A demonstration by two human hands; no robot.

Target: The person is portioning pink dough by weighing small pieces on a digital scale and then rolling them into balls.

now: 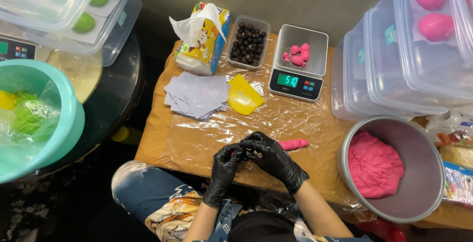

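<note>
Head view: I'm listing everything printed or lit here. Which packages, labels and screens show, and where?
Tissue pack: table's far left, yellow and white, tissue sticking out.
Scale screen: far centre, green lit rectangle on a silver scale.
Second scale: left edge, coloured buttons.
Tub labels: right stack, small teal squares.
Wrapped packets: right edge, multicoloured.

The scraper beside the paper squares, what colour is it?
The scraper is yellow; head view.
</note>
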